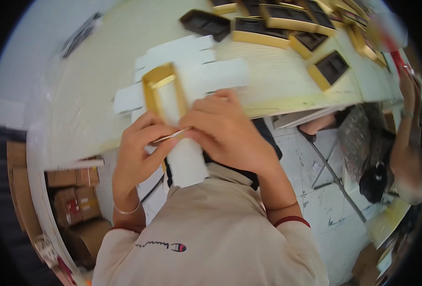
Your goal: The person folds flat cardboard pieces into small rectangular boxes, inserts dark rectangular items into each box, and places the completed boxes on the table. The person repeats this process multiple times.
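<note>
A partly folded cardboard box (154,85), gold inside with a white outer side, lies between my hands at the table's near edge. Its far end stands up as gold walls, while a white flap (188,164) hangs toward my body. My left hand (142,148) pinches the near edge of the box with thumb and fingers. From the other side, my right hand (227,131) grips the same edge, fingers bent. Under and beyond the box lie flat white card blanks (220,74) with cut tabs.
Gold boxes (261,38) with dark inserts crowd the far right of the table (101,86). A loose dark tray (206,24) lies beside them. Brown cartons (77,205) sit below at left. Another person's arm (404,138) shows at the far right.
</note>
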Available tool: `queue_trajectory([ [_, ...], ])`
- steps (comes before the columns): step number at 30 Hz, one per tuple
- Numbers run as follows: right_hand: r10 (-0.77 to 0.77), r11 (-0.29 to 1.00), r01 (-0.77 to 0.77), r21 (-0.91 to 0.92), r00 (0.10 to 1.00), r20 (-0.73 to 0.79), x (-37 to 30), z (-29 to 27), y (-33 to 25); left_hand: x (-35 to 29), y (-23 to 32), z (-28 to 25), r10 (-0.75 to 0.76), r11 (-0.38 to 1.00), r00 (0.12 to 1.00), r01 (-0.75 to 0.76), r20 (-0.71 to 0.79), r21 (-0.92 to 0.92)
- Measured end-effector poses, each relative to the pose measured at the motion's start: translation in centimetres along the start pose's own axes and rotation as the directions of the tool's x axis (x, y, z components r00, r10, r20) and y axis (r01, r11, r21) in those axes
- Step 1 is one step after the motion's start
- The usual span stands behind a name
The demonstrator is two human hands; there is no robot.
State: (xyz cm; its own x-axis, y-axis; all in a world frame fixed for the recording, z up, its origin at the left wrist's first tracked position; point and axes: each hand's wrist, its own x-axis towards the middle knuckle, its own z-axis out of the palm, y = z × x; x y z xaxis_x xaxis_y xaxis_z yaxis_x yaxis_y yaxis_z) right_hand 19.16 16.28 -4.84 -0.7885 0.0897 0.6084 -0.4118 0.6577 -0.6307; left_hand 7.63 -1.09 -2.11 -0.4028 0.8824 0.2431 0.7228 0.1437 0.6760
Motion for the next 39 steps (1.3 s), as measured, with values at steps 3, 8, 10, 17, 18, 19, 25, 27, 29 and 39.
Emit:
queue_trajectory([
  [3,0.013,0.997,-0.013,-0.080,1.000,-0.005,0.3,0.2,-0.5,0.2,0.0,-0.7,-0.017,0.996,1.000,0.019,0.022,-0.089],
  [8,-0.017,0.983,0.038,-0.177,0.993,0.117,0.9,-0.3,-0.9,0.5,0.5,-0.4,-0.073,0.996,0.997,0.074,0.011,-0.058],
  [10,-0.020,0.982,0.042,-0.182,0.993,0.119,0.9,-0.5,-1.2,0.5,0.4,-0.5,-0.071,0.992,0.997,0.070,-0.004,-0.108],
  [17,-0.102,0.925,0.182,-0.335,0.965,0.243,-2.4,-0.9,-1.7,0.6,-0.1,-0.5,-0.067,0.988,0.998,0.067,0.003,-0.142],
  [18,-0.115,0.910,0.205,-0.360,0.960,0.256,-2.4,-0.3,-1.4,0.8,-0.2,-0.6,-0.060,0.990,0.998,0.062,0.021,-0.123],
  [19,-0.209,0.921,0.244,-0.303,0.967,0.145,-2.1,0.3,-0.5,0.7,-0.2,-0.8,-0.071,0.990,0.997,0.075,0.040,-0.117],
  [25,0.138,0.978,-0.102,0.180,0.970,-0.199,1.5,2.6,-1.4,1.0,-1.8,-1.7,0.072,0.922,0.996,-0.050,0.044,-0.384],
  [27,0.274,0.942,-0.229,0.245,0.947,-0.169,1.4,3.0,-1.5,0.9,-1.4,-1.6,-0.009,0.900,1.000,0.018,0.024,-0.435],
  [29,0.092,0.994,-0.102,-0.046,0.977,-0.190,1.3,2.9,-1.6,0.7,-0.5,-1.3,-0.121,0.926,0.993,0.118,0.012,-0.357],
  [39,-0.154,0.799,0.258,-0.544,0.961,0.229,1.9,0.7,-2.1,-1.4,-0.6,0.9,0.107,0.994,0.962,-0.099,-0.251,0.044],
])
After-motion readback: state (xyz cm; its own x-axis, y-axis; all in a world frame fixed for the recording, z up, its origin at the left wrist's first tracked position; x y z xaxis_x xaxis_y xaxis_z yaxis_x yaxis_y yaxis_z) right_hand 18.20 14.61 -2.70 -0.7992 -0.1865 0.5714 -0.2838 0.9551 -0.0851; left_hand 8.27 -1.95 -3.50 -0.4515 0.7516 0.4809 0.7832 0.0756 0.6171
